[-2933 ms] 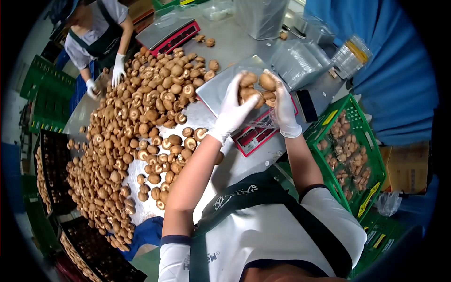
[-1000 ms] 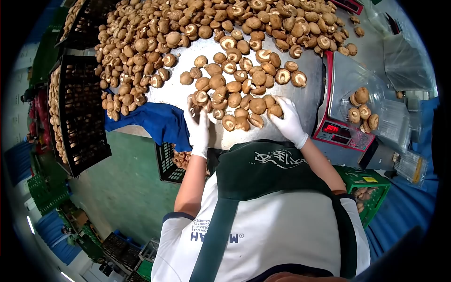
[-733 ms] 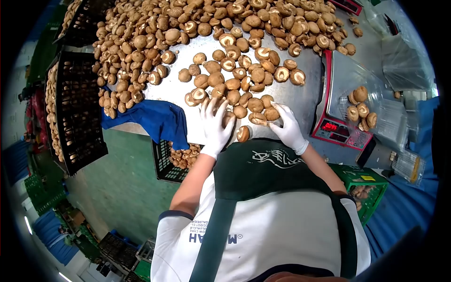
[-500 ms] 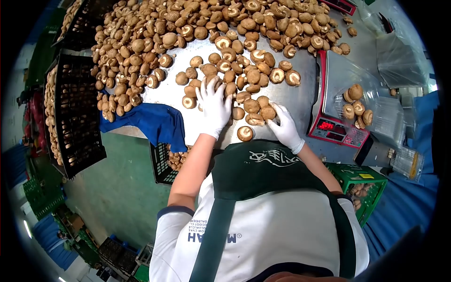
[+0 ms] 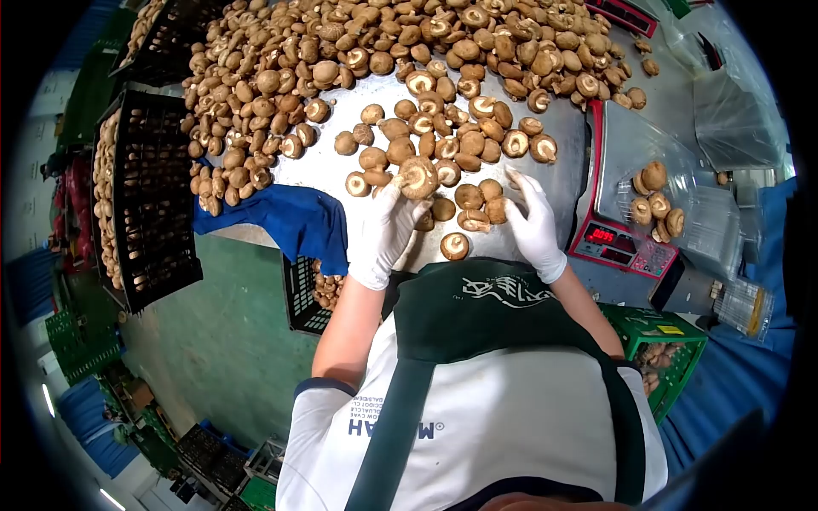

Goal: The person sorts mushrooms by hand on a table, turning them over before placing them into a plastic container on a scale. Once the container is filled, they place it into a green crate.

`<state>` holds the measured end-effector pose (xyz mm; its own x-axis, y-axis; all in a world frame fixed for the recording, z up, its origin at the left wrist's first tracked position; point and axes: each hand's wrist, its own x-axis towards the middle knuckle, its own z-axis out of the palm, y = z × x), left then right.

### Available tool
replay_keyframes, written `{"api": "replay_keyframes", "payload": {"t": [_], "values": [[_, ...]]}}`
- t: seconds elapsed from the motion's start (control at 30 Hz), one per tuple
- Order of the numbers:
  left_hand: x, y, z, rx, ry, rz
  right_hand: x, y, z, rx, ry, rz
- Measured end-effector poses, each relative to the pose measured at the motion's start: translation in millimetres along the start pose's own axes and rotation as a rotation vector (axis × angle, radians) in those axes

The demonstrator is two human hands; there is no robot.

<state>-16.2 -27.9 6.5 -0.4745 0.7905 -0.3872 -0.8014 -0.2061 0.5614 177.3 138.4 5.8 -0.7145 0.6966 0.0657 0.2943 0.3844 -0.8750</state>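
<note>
In my gloved left hand (image 5: 384, 226) a shiitake mushroom (image 5: 418, 177) is pinched between thumb and fingers, raised over the loose mushrooms on the metal table (image 5: 328, 180). My gloved right hand (image 5: 536, 226) is open, its fingers apart and bare of any mushroom. Beside its thumb sits a small cluster of mushrooms (image 5: 469, 197). One more mushroom (image 5: 454, 246) lies stem side up near the apron (image 5: 477, 294). Past both hands, a loose group of mushrooms (image 5: 468, 142) is spread out, some caps up and some stems up.
A large mushroom heap (image 5: 341, 38) covers the far side. At right, a red scale (image 5: 626, 251) with lit digits bears several mushrooms (image 5: 659, 204) on clear plastic. Clear trays (image 5: 711, 223) stand beyond it. A blue cloth (image 5: 285, 217) hangs over the left edge near a black crate (image 5: 153, 200).
My left hand has picked up a mushroom from the loose group and drawn back toward me. My right hand has come off the cluster, its fingers lifted. The camera view has shifted slightly.
</note>
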Motion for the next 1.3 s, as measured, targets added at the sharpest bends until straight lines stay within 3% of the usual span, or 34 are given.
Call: {"api": "replay_keyframes", "payload": {"t": [0.1, 0.23, 0.3, 0.33, 0.43, 0.47, 0.57, 0.77, 0.97, 1.0, 1.1, 1.2, 1.23, 1.3], "values": [[-4, -11, 7, -0.007, 0.022, 0.001, 11, -44, 0, 0.14, -0.088, -0.087], [-13, -23, 21, 0.033, 0.004, -0.061, 14, -70, 11, -0.021, -0.176, -0.333], [-16, -34, 27, 0.032, -0.018, -0.135, 9, -59, 15, 0.066, -0.283, -0.293], [-18, -36, 32, 0.113, 0.059, -0.165, 8, -56, 17, 0.133, -0.232, -0.267], [-17, -51, 11, 0.187, 0.069, -0.177, 2, -50, 9, 0.649, -0.283, 0.191], [-19, -49, 8, 0.275, 0.041, -0.195, 1, -36, 6, 0.522, -0.231, 0.085], [-25, -42, 14, 0.426, 0.031, -0.084, -10, -19, -7, 0.849, -0.146, 0.416], [-25, -34, -15, 0.553, 0.095, -0.009, -25, -10, -73, 0.892, 0.153, 0.365], [-32, -36, -6, 0.776, 0.06, 0.049, -25, -14, -80, 0.732, 0.243, 0.382], [-34, -37, -10, 0.827, 0.071, 0.083, -24, -5, -77, 0.583, 0.173, 0.413], [-49, -37, -17, 1.033, 0.141, 0.118, -26, 31, -44, 0.313, 0.245, 0.273], [-63, -41, -24, 1.265, 0.068, 0.182, -31, 51, -32, -0.152, 0.008, 0.171], [-64, -44, -25, 1.362, 0.044, 0.198, -33, 52, -28, -0.184, -0.062, 0.273], [-66, -51, -24, 1.519, 0.036, 0.212, -35, 52, -20, -0.434, -0.173, 0.234]]}}
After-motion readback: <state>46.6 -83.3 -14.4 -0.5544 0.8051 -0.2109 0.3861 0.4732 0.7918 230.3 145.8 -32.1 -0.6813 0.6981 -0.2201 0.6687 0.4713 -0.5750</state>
